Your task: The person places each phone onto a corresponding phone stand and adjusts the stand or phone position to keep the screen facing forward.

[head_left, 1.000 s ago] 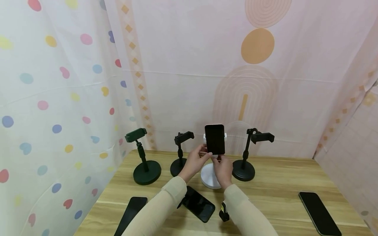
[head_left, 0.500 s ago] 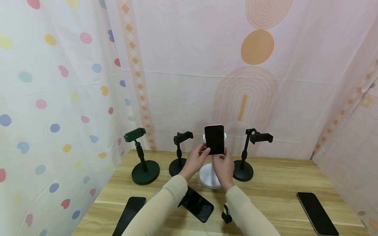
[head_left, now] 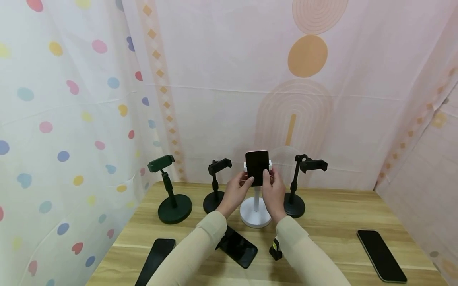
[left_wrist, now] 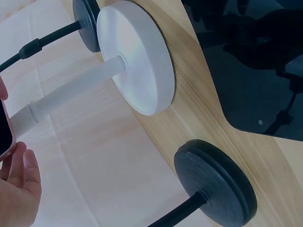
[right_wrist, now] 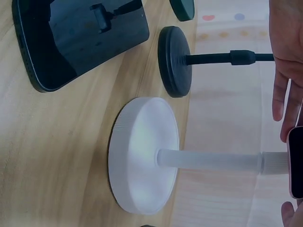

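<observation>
A small black-screened smartphone [head_left: 257, 167] stands upright in the clamp of a white phone stand [head_left: 255, 216]. My left hand [head_left: 234, 194] grips its lower left edge, thumb on the front. On the opposite side, my right hand [head_left: 274, 194] holds the lower right edge, with its thumb lying on the screen. Fingers behind the phone are partly hidden. The left wrist view shows the phone's pinkish rim [left_wrist: 14, 146] beside my left fingers. From the right wrist, the white pole [right_wrist: 213, 161] rises from its round base towards the phone.
A green phone stand [head_left: 174, 208] and a black one [head_left: 214, 201] stand to the left; another black stand [head_left: 294, 204] is at right. Phones lie on the table at left [head_left: 155, 260], middle [head_left: 237, 249] and right [head_left: 382, 256]. A small black item [head_left: 275, 250] is by the right sleeve.
My right hand has moved up from below the phone to its right edge, its thumb now on the screen. The left hand keeps its place at the lower left edge.
</observation>
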### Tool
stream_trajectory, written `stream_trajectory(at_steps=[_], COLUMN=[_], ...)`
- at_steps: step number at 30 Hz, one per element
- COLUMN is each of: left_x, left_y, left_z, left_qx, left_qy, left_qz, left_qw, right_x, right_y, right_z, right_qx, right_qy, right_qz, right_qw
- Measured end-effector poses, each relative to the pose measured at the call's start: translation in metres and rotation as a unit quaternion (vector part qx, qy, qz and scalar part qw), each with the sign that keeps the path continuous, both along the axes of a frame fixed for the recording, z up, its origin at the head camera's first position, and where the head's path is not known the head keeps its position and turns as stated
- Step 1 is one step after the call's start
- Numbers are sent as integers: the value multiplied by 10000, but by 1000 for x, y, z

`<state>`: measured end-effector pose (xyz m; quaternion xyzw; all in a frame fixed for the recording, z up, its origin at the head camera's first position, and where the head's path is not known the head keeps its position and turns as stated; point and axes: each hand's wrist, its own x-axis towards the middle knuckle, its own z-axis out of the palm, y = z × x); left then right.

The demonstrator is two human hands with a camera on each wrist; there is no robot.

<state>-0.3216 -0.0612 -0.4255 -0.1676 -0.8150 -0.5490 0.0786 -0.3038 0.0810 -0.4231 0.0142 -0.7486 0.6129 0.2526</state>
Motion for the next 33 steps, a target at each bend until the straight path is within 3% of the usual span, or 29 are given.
stream_trajectory(at_steps=[7, 15, 23, 28, 33], left_x=[4, 12, 19, 26, 30], left_y=[-4, -15, -28, -32, -32], left_z=[-5, -12, -19, -24, -30], left_qx=[-56, -203, -854, -1688, -2544], left_qy=[-26, -334, -222, -147, -148], left_qz=[-2, -19, -34, 60, 84], left_qw=[10000, 9992, 9961, 9855, 9670], right_x=[7, 17, 26, 33, 41], right_y=[9, 31, 52, 70, 92], right_z=[-9, -16, -14, -15, -13], right_qx=[178, 754, 1531, 1970, 2362], right_qy=[-359, -528, -681, -709, -743], right_qz=[5, -187, -57, -46, -174], right_qw=[9992, 9956, 9858, 9778, 9687])
